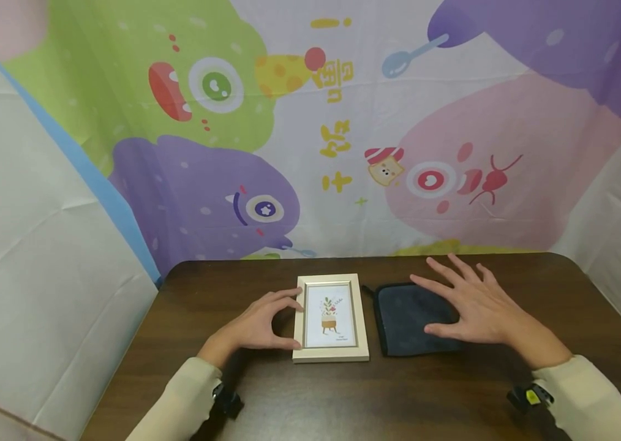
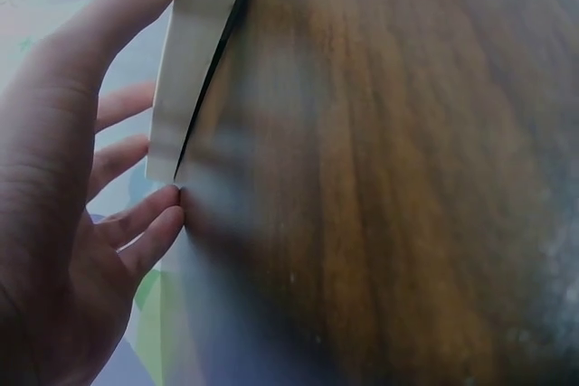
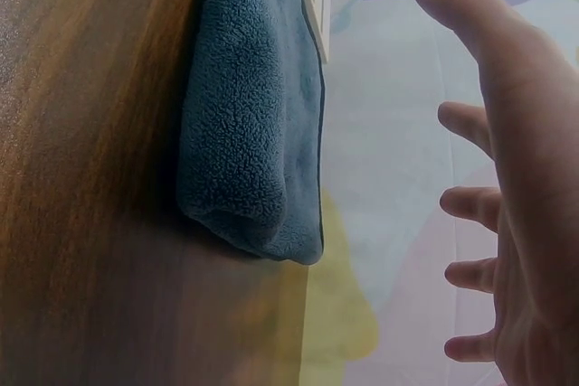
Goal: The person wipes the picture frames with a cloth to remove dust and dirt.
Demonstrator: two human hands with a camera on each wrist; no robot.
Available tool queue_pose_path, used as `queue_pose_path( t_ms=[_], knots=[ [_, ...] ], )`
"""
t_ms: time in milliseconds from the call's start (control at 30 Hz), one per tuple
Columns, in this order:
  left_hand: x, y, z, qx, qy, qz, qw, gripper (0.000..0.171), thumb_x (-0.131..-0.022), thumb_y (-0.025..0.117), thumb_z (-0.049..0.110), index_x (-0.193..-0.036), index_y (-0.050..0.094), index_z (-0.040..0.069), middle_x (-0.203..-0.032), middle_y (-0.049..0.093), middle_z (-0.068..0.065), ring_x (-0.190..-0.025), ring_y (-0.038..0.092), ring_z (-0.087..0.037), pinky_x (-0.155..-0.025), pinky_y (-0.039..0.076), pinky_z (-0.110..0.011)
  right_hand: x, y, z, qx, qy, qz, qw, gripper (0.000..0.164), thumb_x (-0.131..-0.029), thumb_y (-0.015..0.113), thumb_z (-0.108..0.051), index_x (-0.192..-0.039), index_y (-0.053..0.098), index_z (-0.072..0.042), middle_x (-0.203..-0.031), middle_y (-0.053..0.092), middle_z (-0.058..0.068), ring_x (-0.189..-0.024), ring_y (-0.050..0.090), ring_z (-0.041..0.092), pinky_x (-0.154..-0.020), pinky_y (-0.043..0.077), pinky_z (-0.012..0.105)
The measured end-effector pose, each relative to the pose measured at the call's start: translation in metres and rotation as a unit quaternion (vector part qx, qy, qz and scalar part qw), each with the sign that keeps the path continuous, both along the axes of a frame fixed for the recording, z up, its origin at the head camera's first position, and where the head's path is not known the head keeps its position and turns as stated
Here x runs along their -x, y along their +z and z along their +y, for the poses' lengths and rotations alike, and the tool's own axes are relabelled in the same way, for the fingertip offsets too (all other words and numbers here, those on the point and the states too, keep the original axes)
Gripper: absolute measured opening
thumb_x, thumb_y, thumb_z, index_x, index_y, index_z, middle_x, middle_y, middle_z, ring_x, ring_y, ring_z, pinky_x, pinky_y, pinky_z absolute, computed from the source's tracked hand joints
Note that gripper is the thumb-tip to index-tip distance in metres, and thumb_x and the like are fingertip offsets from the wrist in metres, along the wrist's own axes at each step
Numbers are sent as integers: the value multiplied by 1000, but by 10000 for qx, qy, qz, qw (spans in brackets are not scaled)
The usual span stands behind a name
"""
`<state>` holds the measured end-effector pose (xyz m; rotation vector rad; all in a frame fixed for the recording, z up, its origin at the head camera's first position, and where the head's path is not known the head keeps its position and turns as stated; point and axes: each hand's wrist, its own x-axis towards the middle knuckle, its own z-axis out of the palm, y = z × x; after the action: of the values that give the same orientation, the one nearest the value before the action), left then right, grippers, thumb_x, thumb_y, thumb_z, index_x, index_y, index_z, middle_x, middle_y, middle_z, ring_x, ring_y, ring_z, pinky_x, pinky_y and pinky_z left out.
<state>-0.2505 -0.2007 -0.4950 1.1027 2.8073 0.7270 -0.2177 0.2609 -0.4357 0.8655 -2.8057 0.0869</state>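
A picture frame with a pale cream border and a potted-plant print lies face up on the table. My left hand is at its left side, thumb near the lower corner and fingertips against the upper part of that edge. From the left wrist view, the frame's pale side runs beside the thumb and fingers. To the right lies a folded fluffy blue-grey cloth with a dark edge and a small loop. Above it, my right hand is spread and holds nothing; the right wrist view shows it apart from the cloth.
The dark wooden table has rounded far corners. Behind it hangs a curtain printed with cartoon monsters, and pale sheets hang at both sides. Wrist cameras are strapped under both sleeves.
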Motion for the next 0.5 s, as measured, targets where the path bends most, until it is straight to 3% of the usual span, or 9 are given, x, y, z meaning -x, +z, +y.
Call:
queue_pose_path(
  t_ms=[300, 500],
  knots=[
    [0, 1, 1, -14, -2, -136, 9999, 72, -69, 77, 67, -125, 60, 26, -155, 35, 3, -137, 34, -19, -105, 33, -53, 2, 9, -1, -68, -7, 131, 9999, 95, -69, 61, -83, -151, 31, -44, -162, 18, -1, -144, 15, 40, -96, 21, 77],
    [1, 1, 0, -16, -16, -95, 10000, 74, -68, 76, 69, -125, 59, 26, -156, 34, 3, -137, 34, -20, -104, 33, -54, 2, 14, -10, -2, 303, 140, 9994, 103, -61, 65, -85, -150, 33, -45, -162, 18, -3, -143, 18, 41, -95, 25, 75]
  ],
)
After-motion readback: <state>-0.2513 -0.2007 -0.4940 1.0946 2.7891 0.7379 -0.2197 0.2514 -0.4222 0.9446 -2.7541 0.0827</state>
